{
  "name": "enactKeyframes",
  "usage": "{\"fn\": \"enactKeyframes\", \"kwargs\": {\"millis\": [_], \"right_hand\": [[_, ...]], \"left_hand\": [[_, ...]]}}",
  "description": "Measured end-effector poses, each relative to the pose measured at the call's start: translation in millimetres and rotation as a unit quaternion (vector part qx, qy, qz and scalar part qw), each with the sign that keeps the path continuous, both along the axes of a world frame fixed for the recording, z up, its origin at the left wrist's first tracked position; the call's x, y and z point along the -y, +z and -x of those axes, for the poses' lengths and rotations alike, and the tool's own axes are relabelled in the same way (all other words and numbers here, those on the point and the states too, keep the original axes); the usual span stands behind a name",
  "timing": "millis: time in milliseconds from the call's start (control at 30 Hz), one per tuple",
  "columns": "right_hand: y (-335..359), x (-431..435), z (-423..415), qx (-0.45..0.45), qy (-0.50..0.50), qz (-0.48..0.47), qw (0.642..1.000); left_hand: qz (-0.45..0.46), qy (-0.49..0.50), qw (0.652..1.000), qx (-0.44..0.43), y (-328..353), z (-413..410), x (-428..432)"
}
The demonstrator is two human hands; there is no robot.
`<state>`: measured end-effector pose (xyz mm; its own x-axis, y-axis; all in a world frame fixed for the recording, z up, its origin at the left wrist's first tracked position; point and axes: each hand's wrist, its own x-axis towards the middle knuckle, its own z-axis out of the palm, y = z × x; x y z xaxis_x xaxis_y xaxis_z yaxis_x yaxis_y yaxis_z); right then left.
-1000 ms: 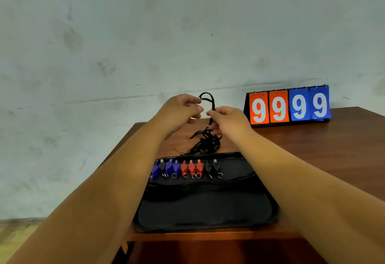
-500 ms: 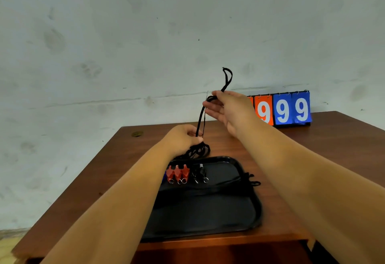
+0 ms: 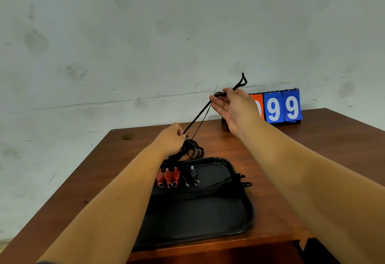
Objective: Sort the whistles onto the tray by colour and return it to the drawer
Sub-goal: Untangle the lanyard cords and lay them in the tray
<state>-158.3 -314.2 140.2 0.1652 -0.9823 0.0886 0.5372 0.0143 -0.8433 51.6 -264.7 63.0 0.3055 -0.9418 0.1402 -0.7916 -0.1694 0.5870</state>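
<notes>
Against a stained pale wall, work is carried on a brown wooden table [image 3: 325, 138]. Red whistles [image 3: 168, 177] and black whistles [image 3: 191, 175] are laid side by side at the far end of a black tray [image 3: 239, 211]; anything further left is hidden by the forearm. Their black cords [image 3: 192, 150] are bunched just beyond the tray's rim. One taut cord [image 3: 199, 117] is stretched between the hands, which are held well apart. It is pinched low by the left hand [image 3: 171, 140] and high by the right hand [image 3: 233, 107], whose other fingers are spread. The whistles are judged light and hard, best taken by the body; the cords are limp and likely to snag. A flip scoreboard [image 3: 282, 107] is stood behind.
</notes>
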Motion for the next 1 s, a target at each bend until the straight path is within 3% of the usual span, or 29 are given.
{"fn": "enactKeyframes", "kwargs": {"millis": [133, 400, 567, 700, 800, 933, 1000], "right_hand": [[-14.5, 8.7, 0.9, -0.054, -0.012, 0.033, 0.998], [-23.7, 15.8, -1.7, -0.019, -0.031, 0.029, 0.999], [-18.7, 13.5, -3.4, -0.012, -0.025, 0.029, 0.999], [-13.3, 5.3, -5.7, 0.007, -0.006, 0.025, 1.000], [-5.0, -2.5, -6.1, 0.036, 0.012, 0.013, 0.999], [4.0, -8.9, 0.9, 0.045, 0.025, 0.000, 0.999], [3.8, -9.9, 7.7, 0.003, 0.013, 0.006, 1.000]], "left_hand": [[0.016, 0.006, 1.000, 0.005, -4.2, -5.9, 4.9], [-0.008, 0.122, 0.992, 0.036, -13.4, -31.9, 13.2], [-0.078, 0.077, 0.994, -0.002, -8.3, -24.7, 9.7], [-0.128, -0.018, 0.987, 0.095, 5.0, 3.0, 7.7], [-0.103, -0.076, 0.990, 0.055, 3.5, 20.5, 8.7], [-0.026, -0.048, 0.998, 0.017, 1.2, 20.3, 12.0], [-0.018, -0.041, 0.999, -0.011, 9.3, 15.8, 5.3]]}}
